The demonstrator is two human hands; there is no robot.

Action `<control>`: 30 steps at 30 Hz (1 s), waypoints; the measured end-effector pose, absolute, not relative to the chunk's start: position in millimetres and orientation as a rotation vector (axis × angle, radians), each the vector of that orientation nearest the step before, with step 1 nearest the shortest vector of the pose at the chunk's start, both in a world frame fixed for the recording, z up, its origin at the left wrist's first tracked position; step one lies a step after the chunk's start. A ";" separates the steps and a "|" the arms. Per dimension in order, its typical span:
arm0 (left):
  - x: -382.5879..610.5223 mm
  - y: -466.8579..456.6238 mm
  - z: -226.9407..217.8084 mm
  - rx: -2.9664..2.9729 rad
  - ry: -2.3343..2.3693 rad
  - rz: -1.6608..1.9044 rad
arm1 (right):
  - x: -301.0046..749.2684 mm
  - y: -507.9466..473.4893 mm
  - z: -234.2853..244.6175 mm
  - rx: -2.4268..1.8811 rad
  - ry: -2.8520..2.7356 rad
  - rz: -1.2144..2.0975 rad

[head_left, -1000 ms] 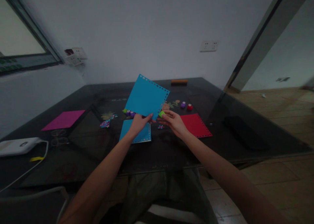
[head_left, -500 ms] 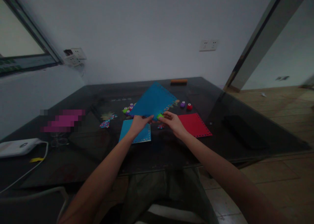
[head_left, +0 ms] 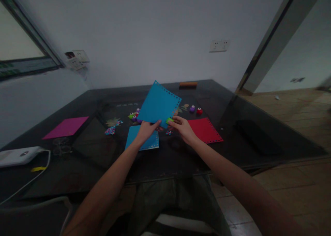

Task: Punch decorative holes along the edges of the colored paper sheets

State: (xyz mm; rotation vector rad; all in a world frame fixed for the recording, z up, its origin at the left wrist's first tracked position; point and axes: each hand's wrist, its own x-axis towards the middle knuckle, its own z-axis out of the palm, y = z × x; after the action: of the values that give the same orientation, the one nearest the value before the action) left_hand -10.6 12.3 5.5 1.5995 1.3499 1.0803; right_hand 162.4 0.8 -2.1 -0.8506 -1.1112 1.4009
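Observation:
My left hand (head_left: 146, 129) pinches the near corner of a blue paper sheet (head_left: 159, 103) and holds it raised and tilted above the dark glass table (head_left: 103, 156). The sheet has punched holes along its far and right edges. My right hand (head_left: 182, 126) grips a small green punch (head_left: 169, 120) at the sheet's lower right edge. A second blue sheet (head_left: 144, 141) with punched edges lies flat under my left hand. A red sheet (head_left: 205, 130) with punched edges lies to the right of my right hand.
Small purple and red punches (head_left: 195, 110) sit behind the red sheet, more punches (head_left: 134, 116) left of the raised sheet. Paper bits (head_left: 111, 129) lie nearby. A magenta sheet (head_left: 66, 127) lies far left, a white device with cable (head_left: 18, 155) at the left edge.
The blue sheet dipped flatter toward the table half a second ago and has tilted back up. Both hands stayed in nearly the same place.

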 end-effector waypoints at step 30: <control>2.2 -1.5 22.7 1.513 1.418 1.037 | 161.0 2.3 -7.9 -0.978 -1.193 1.293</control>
State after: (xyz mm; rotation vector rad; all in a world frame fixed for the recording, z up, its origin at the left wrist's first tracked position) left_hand 2.2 -1.5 22.7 1.5126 1.4181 1.0371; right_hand 161.0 2.3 -7.9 -0.9783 -1.1925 1.2931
